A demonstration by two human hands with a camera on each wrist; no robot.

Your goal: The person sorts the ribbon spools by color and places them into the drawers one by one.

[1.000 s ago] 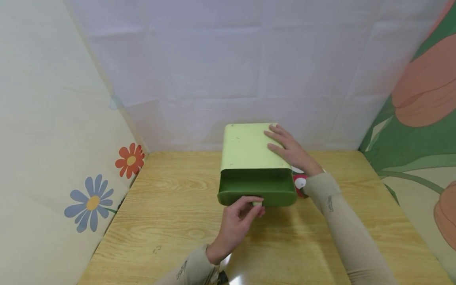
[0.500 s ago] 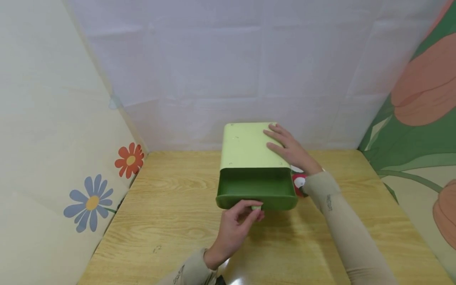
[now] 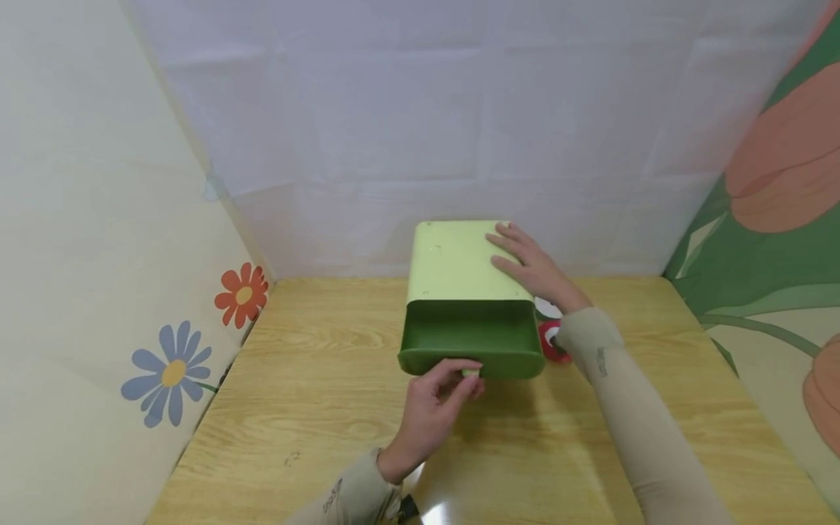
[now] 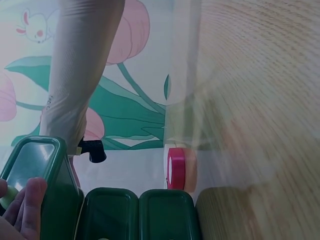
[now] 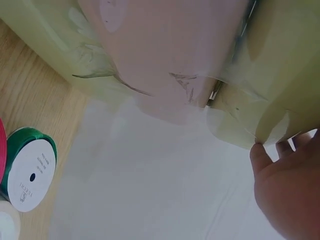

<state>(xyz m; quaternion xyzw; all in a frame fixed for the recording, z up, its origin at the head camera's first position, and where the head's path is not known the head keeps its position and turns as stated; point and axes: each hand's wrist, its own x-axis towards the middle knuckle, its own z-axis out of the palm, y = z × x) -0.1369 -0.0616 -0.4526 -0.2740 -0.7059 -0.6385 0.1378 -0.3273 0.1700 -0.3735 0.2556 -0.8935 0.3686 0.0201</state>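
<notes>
A light green cabinet [image 3: 466, 266] stands on the table with its top dark green drawer [image 3: 420, 361] pulled partway out. Nothing shows inside the visible part of that drawer. My left hand [image 3: 429, 415] pinches the pale green knob [image 3: 469, 372] on the drawer front between thumb and fingers. Spread over the cabinet's top right side, my right hand [image 3: 534, 270] rests with its fingers fairly straight. In the left wrist view two lower drawers, one dark green front [image 4: 110, 212] and another front [image 4: 167, 212], sit closed.
Right of the cabinet, a red ribbon spool [image 3: 553, 343] is partly hidden by the right sleeve. The right wrist view also shows a green ribbon spool [image 5: 32, 170] and a whitish spool [image 5: 7, 220]. A white sheet [image 3: 394, 109] hangs behind the wooden table [image 3: 308, 408].
The drawer first slid a little further out with my left hand on its knob. Since then the cabinet, drawer and both hands have shifted slightly away from me.
</notes>
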